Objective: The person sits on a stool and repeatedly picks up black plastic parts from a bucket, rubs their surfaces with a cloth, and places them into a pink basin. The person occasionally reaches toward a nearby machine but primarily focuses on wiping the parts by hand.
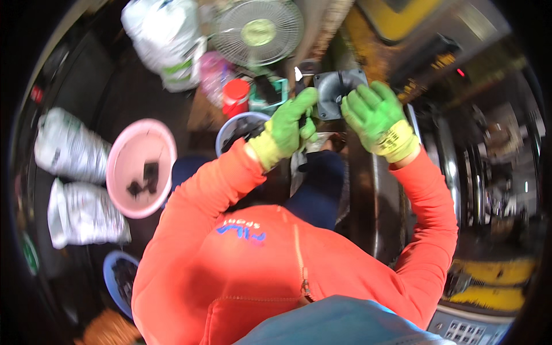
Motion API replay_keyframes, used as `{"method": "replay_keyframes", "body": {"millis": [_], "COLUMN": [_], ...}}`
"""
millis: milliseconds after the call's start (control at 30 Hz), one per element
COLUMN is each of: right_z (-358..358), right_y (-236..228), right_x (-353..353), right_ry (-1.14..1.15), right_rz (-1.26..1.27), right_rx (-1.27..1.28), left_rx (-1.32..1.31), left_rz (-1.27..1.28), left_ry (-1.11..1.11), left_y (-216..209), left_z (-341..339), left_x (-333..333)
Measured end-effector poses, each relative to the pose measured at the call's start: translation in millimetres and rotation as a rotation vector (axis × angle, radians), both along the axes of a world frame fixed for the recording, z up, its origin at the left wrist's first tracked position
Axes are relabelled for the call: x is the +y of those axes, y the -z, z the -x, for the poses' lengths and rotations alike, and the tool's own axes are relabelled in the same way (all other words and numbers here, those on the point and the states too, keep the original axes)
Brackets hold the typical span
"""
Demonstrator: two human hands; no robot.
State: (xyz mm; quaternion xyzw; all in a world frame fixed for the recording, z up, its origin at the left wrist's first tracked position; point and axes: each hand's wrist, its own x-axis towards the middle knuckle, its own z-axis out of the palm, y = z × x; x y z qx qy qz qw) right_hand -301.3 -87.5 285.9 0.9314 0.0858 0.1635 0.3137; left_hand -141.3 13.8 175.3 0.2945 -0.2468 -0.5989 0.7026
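Dark print on right hand's cuff, blue lettering on sweatshirt

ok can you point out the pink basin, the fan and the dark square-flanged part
Pink basin (131,154), head view: bare inside surface
Fan (259,32), head view: pale green hub
Dark square-flanged part (331,94), head view: visible middle

An orange-red zip jacket, yellow-cuffed green gloves and navy trousers.
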Motion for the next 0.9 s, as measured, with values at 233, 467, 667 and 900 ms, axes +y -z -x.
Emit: {"method": "replay_keyframes", "body": {"millis": [233, 467, 667, 900], "right_z": [-81, -10, -8, -6], "right_y": [48, 41, 40, 53], "right_x": [33, -105, -174, -187], "right_ry": [-0.093, 0.36, 0.636, 0.142], "right_rz": [-0.432, -0.621, -0.924, -1.901], "right_rx": [-0.081, -1.383, -1.371, -1.267], "left_rx": [-1.492, -0.789, -0.575, -0.811], "left_rz": [0.226, -0.887, -1.267, -1.277], "left_ry": [-0.929, -1.152, -1.116, -0.751], "left_y": [93, 208, 340, 394], "left_z": [-101, -220, -288, -329], "left_x": [112, 284, 329, 292]}}
